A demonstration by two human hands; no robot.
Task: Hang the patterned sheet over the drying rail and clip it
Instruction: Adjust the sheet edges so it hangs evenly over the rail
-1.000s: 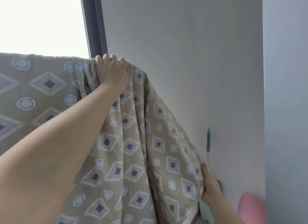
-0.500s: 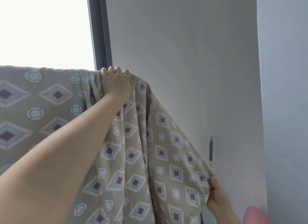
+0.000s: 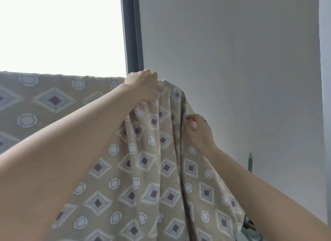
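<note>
Head view: my left hand [image 3: 143,86] is clenched on the patterned sheet [image 3: 146,169], bunched at its draped top edge; below-right, my right hand [image 3: 198,131] pinches its side fold. Loosening either hold before clipping would probably let the cloth slide off.

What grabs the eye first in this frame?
The tan patterned sheet with diamonds and circles fills the lower frame, draped from a top edge below the bright window. The left hand grips its bunched top beside the dark window frame; the right hand pinches a fold lower down.
</note>
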